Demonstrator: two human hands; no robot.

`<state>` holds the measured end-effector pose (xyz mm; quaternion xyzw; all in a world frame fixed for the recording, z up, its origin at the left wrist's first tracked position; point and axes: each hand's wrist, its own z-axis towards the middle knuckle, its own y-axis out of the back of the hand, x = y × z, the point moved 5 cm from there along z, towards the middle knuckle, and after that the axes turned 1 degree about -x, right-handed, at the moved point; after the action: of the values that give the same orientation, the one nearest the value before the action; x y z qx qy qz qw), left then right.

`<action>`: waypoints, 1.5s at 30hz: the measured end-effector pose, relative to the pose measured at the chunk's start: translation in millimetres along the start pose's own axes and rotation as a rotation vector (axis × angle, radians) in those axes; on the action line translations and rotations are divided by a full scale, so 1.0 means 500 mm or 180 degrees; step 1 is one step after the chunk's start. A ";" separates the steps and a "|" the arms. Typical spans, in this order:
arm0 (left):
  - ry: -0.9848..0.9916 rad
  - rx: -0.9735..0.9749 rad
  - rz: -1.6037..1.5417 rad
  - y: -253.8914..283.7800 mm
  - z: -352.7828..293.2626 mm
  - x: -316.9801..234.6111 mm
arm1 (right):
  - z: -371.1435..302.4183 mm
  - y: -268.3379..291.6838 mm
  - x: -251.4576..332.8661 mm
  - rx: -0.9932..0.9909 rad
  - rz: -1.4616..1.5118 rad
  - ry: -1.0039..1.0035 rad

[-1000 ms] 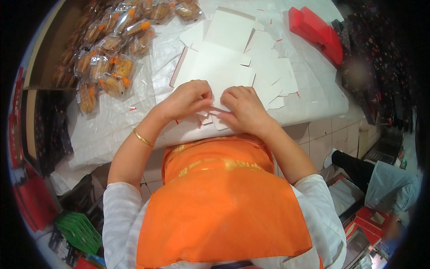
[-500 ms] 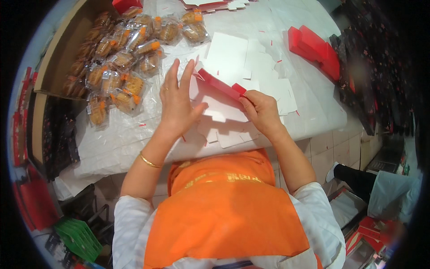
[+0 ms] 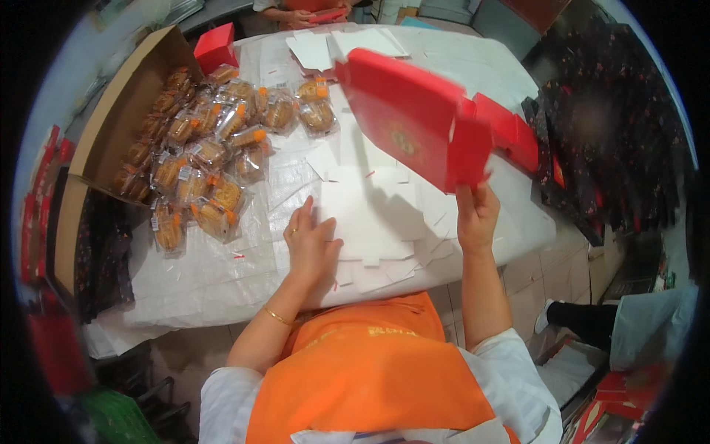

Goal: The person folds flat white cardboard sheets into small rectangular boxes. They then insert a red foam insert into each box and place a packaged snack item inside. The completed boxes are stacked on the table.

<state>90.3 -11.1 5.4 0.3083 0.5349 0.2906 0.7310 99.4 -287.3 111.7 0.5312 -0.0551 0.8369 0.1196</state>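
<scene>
A red cardboard box (image 3: 414, 122), its outer face turned toward me, is raised at a tilt over the table. My right hand (image 3: 478, 216) pinches it by its lower right corner. My left hand (image 3: 313, 248) holds nothing; its fingers are apart beside the left edge of a flat white cardboard blank (image 3: 366, 214). More such blanks lie under that one, with notched edges and tabs showing.
Wrapped pastries (image 3: 211, 153) heap out of a brown carton (image 3: 111, 111) at the left. Red boxes (image 3: 510, 133) stand at the right, near dark patterned bags (image 3: 614, 126). Another red box (image 3: 214, 48) sits behind the pastries. Across the table, a co-worker's hands (image 3: 299, 18) hold something red.
My right hand has lifted the red box up and to the right, off the white blanks. My left hand has come down to the blanks' left edge. The view has tilted up.
</scene>
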 end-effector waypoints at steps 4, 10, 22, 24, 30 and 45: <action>0.0662 0.0216 -0.3530 0.044 0.035 0.046 | -0.003 -0.057 0.086 0.1485 -0.1034 0.1715; 0.1206 0.0263 -0.6827 0.089 0.058 0.104 | -0.032 -0.080 0.007 0.2031 -0.2599 0.2504; 0.1384 -0.0938 -0.2351 0.045 -0.022 0.155 | 0.070 -0.111 -0.078 0.1521 -0.3401 0.2190; 0.1251 -0.0801 -0.1438 0.024 -0.040 0.109 | 0.064 -0.145 -0.054 0.1402 -0.2061 0.0957; 0.0653 -0.0534 -0.2138 -0.001 -0.069 0.004 | -0.096 -0.323 -0.002 0.2440 0.0966 -0.1640; -0.0338 -0.0859 -0.1348 -0.001 -0.067 -0.033 | -0.114 -0.336 -0.037 0.2621 0.0996 -0.1763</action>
<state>53.8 -19.0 7.0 0.1039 0.5048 0.1832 0.8372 100.3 -115.1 64.6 0.7213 0.1704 0.6252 -0.2448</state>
